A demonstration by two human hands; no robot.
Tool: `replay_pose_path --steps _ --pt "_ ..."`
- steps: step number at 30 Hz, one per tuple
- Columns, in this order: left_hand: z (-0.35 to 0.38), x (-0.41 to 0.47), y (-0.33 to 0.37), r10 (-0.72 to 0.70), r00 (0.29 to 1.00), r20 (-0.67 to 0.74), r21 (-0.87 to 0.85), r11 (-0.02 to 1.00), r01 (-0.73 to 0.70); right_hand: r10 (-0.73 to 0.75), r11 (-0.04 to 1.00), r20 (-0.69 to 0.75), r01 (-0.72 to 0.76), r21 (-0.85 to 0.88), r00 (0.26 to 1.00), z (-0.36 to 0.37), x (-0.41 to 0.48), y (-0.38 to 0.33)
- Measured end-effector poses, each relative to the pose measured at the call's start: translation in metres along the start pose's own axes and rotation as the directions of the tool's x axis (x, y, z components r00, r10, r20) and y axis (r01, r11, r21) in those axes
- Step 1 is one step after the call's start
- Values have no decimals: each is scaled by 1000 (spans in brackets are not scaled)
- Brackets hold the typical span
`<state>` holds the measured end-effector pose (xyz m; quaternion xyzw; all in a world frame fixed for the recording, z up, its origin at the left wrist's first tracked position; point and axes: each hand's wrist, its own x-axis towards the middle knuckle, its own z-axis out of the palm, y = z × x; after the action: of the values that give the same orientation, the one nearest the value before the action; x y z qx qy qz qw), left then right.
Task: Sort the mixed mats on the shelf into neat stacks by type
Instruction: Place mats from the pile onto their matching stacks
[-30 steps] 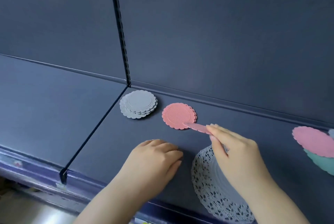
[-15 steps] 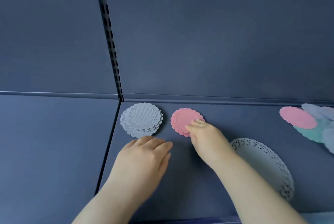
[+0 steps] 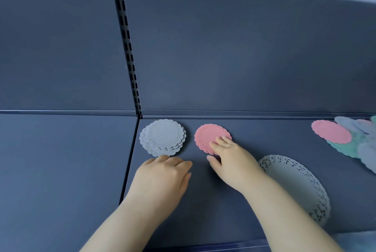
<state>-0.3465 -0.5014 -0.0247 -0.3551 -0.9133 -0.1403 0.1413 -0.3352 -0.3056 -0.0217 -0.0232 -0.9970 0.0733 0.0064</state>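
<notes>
Fingers of the right hand lie straight and flat on the near-right part of the pink mats; the thumb is spread apart from them, and nothing is gripped. Left hand rests palm-down on the shelf just in front of the grey mat stack, fingers loosely bent, holding nothing. Grey and pink mats sit side by side, apart, near the slotted upright. White lace doily lies beside the right forearm. Mixed pile of overlapping pink, green and grey mats lies far right.
</notes>
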Motion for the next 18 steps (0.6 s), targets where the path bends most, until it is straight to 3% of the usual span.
replay_pose_path --steps 4,9,13,18 --pt "-8 -12 -6 -8 999 -34 0 1000 8 80 994 -43 -77 79 996 -17 -24 -8" --pt "-10 -17 9 68 997 -39 -139 988 -73 223 919 -224 -128 373 949 -28 -82 -17" --pt "-16 -14 53 235 969 -70 -292 924 -245 278 891 -391 -84 445 877 -33 -137 -3" --pt "-10 -11 129 451 876 -169 -424 769 -478 385 866 -512 -108 489 768 -39 -209 27"
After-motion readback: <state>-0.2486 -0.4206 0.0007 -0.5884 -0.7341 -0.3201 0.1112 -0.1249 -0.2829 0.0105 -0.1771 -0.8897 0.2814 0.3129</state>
